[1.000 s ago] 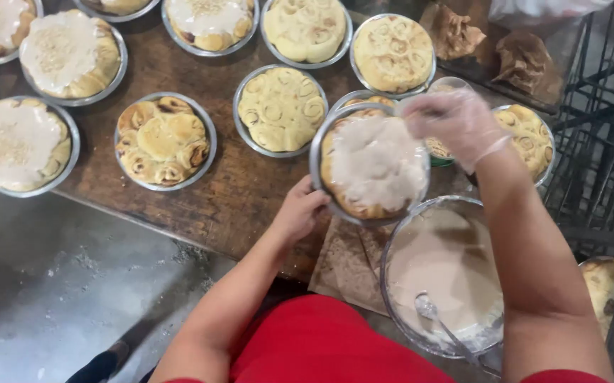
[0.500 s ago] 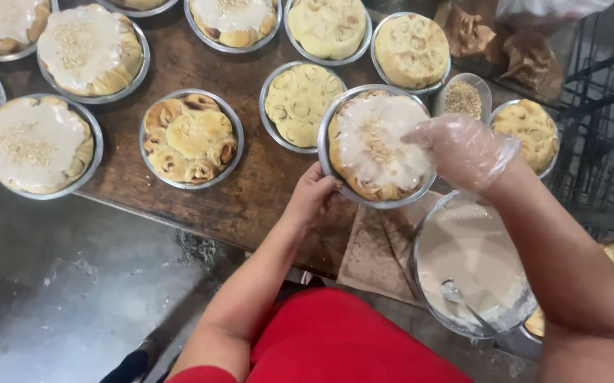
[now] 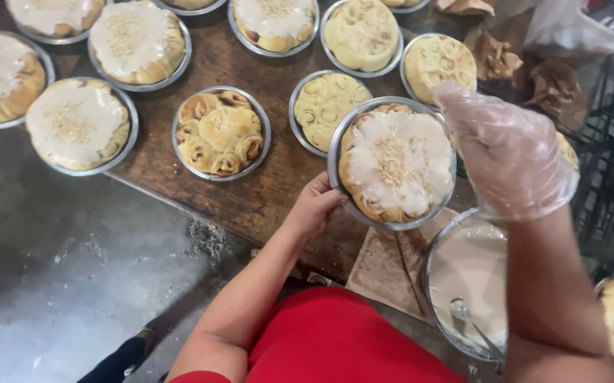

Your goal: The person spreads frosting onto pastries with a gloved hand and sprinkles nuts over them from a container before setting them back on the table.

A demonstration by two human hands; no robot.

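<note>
My left hand (image 3: 315, 208) grips the near rim of a round metal pan (image 3: 338, 186) of baked rolls. White icing and a sprinkle of pale crumbs (image 3: 395, 162) cover the rolls in the pan. My right hand (image 3: 505, 152), in a clear plastic glove, hovers just right of the pan with its fingers curled together. Whether it holds anything is hidden by the glove. Below that hand stands a metal bowl of beige icing (image 3: 471, 273) with a spoon (image 3: 467, 320) in it.
On the brown wooden table (image 3: 264, 198) sit several more pans: an un-iced one (image 3: 220, 132), pale un-iced ones (image 3: 327, 108), and iced ones (image 3: 78, 124) to the left. Crumpled brown paper (image 3: 549, 84) lies at the back right. Grey floor (image 3: 58, 284) lies at the left.
The view has shifted so the pans sit further right. My right hand has lifted off the top of the iced rolls and moved right. Crumbs now show on the icing.
</note>
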